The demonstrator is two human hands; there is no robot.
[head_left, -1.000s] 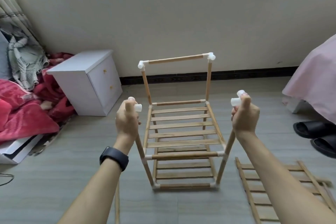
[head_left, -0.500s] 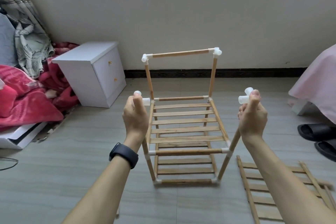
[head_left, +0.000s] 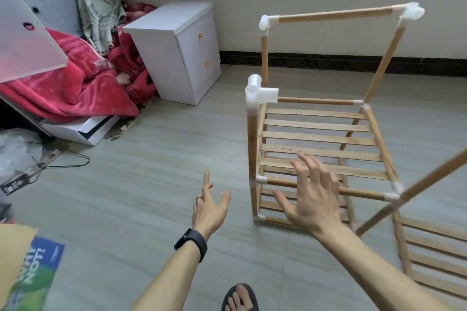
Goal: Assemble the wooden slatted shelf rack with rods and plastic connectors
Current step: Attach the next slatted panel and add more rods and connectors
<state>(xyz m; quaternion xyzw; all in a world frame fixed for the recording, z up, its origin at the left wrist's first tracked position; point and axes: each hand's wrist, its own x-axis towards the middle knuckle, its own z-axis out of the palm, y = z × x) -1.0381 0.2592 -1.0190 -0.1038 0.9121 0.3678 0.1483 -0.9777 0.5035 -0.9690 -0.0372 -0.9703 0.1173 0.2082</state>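
Grey tiled floor (head_left: 126, 184) carried the half-built rack (head_left: 316, 139), standing upright, with a loose slatted panel (head_left: 434, 255) lying just beside it on the right. A white cabinet (head_left: 182, 58) stood to its left (both drawers closed, contents hidden). Both hands were released, fingers spread, holding nothing: the right hand (head_left: 313, 199) in front of the rack, the left hand (head_left: 209, 209) close to a loose rod (head_left: 206, 177) on the floor.
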